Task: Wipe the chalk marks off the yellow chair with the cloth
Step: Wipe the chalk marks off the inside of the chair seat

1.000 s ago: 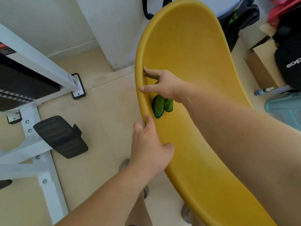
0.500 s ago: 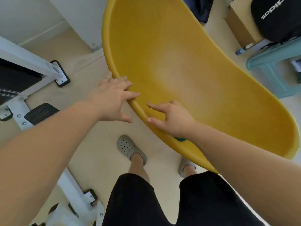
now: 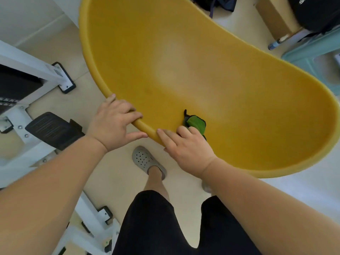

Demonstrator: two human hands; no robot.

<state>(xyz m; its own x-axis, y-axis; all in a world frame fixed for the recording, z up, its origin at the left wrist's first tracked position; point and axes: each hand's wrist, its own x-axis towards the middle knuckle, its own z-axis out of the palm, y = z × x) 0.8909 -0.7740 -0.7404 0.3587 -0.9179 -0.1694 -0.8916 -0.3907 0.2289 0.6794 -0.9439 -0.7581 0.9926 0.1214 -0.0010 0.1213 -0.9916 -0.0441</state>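
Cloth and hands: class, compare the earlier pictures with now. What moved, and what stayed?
The right hand slid the cloth along the rim of the yellow chair towards the person, from beyond the left hand to just right of it. The left hand kept its grip on the rim.

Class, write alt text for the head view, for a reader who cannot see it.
A person's right hand holds a green cloth against the inside of a yellow chair while the left hand grips its near rim. A grey clog stands below.

Matt plastic chair [image 3: 184, 74], cloth [image 3: 196, 123] fabric
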